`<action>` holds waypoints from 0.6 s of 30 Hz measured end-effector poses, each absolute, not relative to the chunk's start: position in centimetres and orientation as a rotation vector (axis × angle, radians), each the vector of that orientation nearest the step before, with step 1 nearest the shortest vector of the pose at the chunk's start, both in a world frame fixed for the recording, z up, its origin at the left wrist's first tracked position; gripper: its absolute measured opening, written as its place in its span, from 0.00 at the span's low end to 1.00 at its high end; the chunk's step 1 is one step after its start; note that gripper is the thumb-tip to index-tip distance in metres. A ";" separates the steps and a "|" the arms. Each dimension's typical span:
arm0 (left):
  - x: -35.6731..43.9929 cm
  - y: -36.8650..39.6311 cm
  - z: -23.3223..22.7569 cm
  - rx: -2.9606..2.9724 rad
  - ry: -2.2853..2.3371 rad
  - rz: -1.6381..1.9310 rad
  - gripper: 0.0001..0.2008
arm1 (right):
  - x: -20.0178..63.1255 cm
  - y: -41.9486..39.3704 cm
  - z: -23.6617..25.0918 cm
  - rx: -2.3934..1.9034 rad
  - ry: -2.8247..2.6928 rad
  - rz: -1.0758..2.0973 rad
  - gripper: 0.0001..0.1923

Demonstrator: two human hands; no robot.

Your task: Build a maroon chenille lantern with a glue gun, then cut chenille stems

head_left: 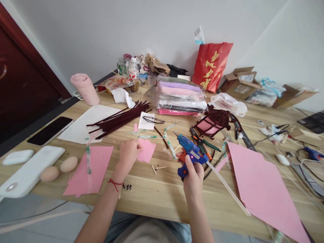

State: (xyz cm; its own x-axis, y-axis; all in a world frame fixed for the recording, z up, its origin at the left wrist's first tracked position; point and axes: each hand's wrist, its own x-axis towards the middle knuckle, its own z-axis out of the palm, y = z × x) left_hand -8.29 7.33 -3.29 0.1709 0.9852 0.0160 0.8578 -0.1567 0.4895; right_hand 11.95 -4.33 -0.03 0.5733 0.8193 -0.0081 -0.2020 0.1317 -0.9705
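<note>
My right hand (193, 173) is wrapped round a blue hot glue gun (191, 150), its nozzle pointing up and left. From its back end sticks a long translucent glue stick (227, 187). My left hand (128, 153), with a red string at the wrist, pinches the left edge of a small piece of pink paper (148, 151) above the table. To the right of the glue gun's nozzle lie orange-and-black pliers (198, 138). Behind them rests a small lantern (214, 123) of dark brown fuzzy stems with pink panels.
A bundle of dark brown pipe cleaners (124, 118) lies beyond my left hand. Pink sheets (263, 182) flank both arms. Two eggs (69, 164), a white power bank (32, 172) and a phone (50, 131) sit left. Wrapped craft stems (179, 98) and a red bag (211, 65) stand behind.
</note>
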 end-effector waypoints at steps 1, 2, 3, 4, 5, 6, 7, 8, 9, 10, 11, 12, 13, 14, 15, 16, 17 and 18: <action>-8.5 7.4 -3.2 2.099 1.741 0.484 0.06 | 12.2 -4.3 0.0 -1.232 -0.638 0.822 0.18; -8.8 7.5 -3.0 2.115 1.726 0.499 0.06 | 12.4 -4.4 0.0 -1.244 -0.649 0.830 0.18; -9.0 7.6 -2.9 2.133 1.699 0.519 0.07 | 12.7 -4.4 0.0 -1.261 -0.660 0.839 0.18; -9.2 8.0 -2.9 2.155 1.664 0.542 0.09 | 13.0 -4.4 0.0 -1.285 -0.673 0.849 0.18; -9.4 8.4 -2.8 2.178 1.623 0.567 0.11 | 13.3 -4.5 0.0 -1.315 -0.690 0.858 0.18; -9.4 9.0 -2.9 2.201 1.584 0.593 0.13 | 13.5 -4.5 0.0 -1.347 -0.710 0.866 0.19; -9.3 9.7 -3.0 2.223 1.548 0.615 0.15 | 13.7 -4.5 0.0 -1.378 -0.730 0.874 0.19; -9.1 10.5 -3.1 2.245 1.516 0.632 0.16 | 13.8 -4.5 0.0 -1.404 -0.751 0.879 0.19; -8.8 11.3 -3.3 2.266 1.485 0.639 0.16 | 13.9 -4.5 0.0 -1.425 -0.770 0.881 0.19; -8.4 12.0 -3.6 2.287 1.456 0.636 0.15 | 13.9 -4.5 -0.1 -1.442 -0.785 0.879 0.19; -8.0 12.7 -3.9 2.307 1.431 0.627 0.14 | 13.9 -4.4 -0.2 -1.458 -0.792 0.873 0.20; -7.6 13.2 -4.3 2.324 1.417 0.617 0.13 | 14.0 -4.4 -0.3 -1.473 -0.794 0.862 0.21; -7.3 13.6 -4.6 2.336 1.414 0.605 0.12 | 14.1 -4.4 -0.5 -1.487 -0.796 0.847 0.21; -7.0 14.0 -5.0 2.342 1.420 0.595 0.12 | 14.2 -4.4 -0.7 -1.496 -0.801 0.825 0.22; -6.8 14.3 -5.4 2.342 1.433 0.587 0.11 | 14.5 -4.5 -1.0 -1.503 -0.810 0.800 0.22; -6.7 14.5 -5.7 2.337 1.450 0.579 0.10 | 14.9 -4.5 -1.3 -1.509 -0.827 0.773 0.22; -6.7 14.7 -6.1 2.329 1.467 0.572 0.07 | 15.3 -4.6 -1.6 -1.521 -0.849 0.747 0.21; -6.7 14.9 -6.3 2.319 1.484 0.564 0.05 | 15.7 -4.7 -1.9 -1.541 -0.876 0.722 0.21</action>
State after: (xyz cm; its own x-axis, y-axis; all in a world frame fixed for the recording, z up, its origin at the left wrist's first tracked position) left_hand -6.70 14.88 -6.34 0.3791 0.9130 0.1509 0.7825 -0.4034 0.4743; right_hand 15.72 -4.72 -1.91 0.5301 0.8475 0.0250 0.1371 -0.0566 -0.9889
